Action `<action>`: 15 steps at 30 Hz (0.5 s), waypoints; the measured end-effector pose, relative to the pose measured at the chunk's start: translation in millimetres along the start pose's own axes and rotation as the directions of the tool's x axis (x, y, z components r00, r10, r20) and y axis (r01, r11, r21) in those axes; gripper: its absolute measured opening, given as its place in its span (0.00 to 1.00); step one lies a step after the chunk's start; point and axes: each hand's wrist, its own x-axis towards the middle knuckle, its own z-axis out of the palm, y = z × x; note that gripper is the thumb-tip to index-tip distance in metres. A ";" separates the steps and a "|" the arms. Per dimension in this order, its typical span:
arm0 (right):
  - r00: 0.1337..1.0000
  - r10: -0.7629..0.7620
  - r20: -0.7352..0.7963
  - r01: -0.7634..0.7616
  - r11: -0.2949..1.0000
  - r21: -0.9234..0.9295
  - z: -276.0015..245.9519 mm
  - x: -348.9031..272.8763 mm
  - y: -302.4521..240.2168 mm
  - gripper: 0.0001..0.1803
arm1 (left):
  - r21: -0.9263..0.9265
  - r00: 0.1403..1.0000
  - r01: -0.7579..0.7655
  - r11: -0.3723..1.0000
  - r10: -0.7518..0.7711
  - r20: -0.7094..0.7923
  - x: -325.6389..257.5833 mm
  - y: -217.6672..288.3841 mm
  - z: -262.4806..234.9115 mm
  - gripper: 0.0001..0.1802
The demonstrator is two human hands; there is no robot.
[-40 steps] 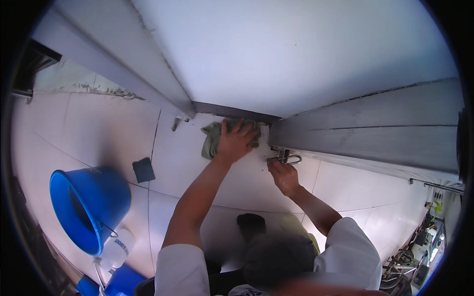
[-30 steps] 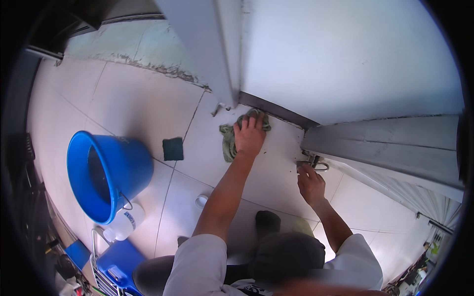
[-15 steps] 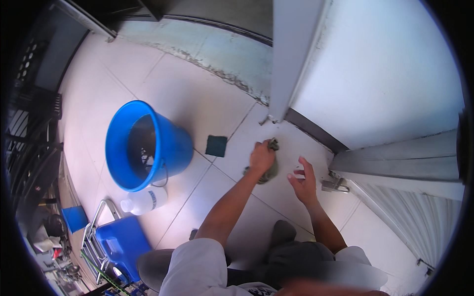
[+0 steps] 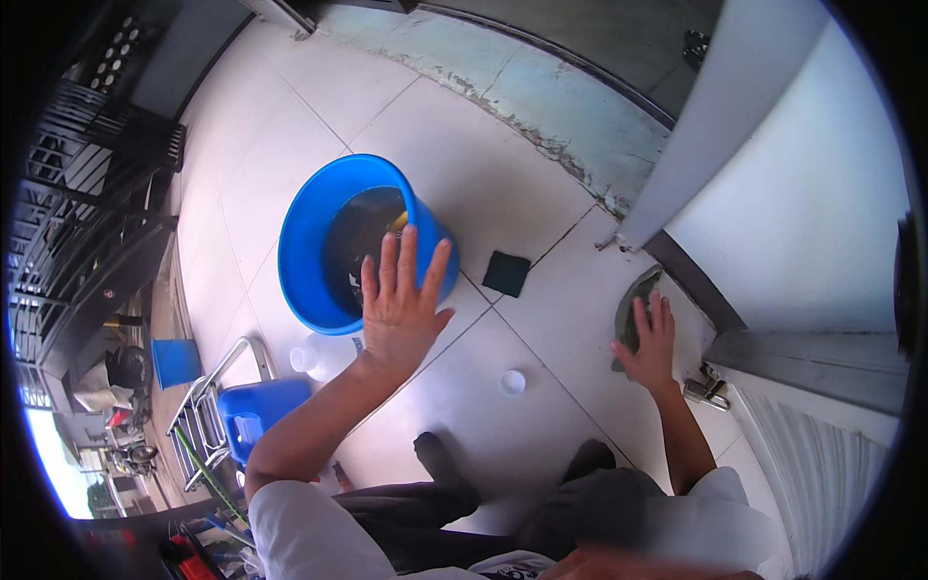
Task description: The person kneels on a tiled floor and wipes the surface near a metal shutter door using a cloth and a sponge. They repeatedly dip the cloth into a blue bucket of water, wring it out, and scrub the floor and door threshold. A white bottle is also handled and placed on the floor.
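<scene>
My left hand (image 4: 400,317) is raised with its fingers spread, and nothing is in it. It overlaps the near right rim of a blue bucket (image 4: 298,290) that holds dark water; whether it touches the rim I cannot tell. A small yellowish thing shows in the water behind my fingertips. My right hand (image 4: 652,350) has its fingers stretched out over a grey-green cloth (image 4: 626,327) on the floor, beside the door frame. A dark green scouring pad (image 4: 507,274) lies flat on the tiles between my hands. Nearer to me stands a small white cap or cup (image 4: 512,383).
A white bottle (image 4: 323,356) lies beside the bucket, partly behind my left forearm. Further left are a blue jerrycan (image 4: 253,406), a folded metal frame (image 4: 198,411) and another blue bucket (image 4: 176,362). A metal latch (image 4: 709,391) juts out by the white door (image 4: 793,222) on the right.
My left hand has let go of the cloth, moved left to the bucket and spread its fingers. The cloth now lies further right, under my right hand. The white cap or cup has come into sight.
</scene>
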 end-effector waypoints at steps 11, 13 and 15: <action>0.988 -0.140 -0.066 0.140 0.990 -0.007 87.9 70.9 -50.5 0.31 | 0.218 0.949 -0.156 0.963 0.207 -0.239 -7.5 -49.1 56.2 0.34; 0.986 -0.144 -0.082 0.146 0.989 0.012 91.9 85.8 -59.0 0.32 | 0.232 0.936 -0.154 0.960 0.217 -0.276 -0.5 -55.6 57.8 0.37; 0.981 -0.161 -0.106 0.164 0.986 0.022 94.9 95.5 -63.1 0.33 | 0.235 0.942 -0.147 0.961 0.208 -0.263 6.3 -63.1 59.8 0.39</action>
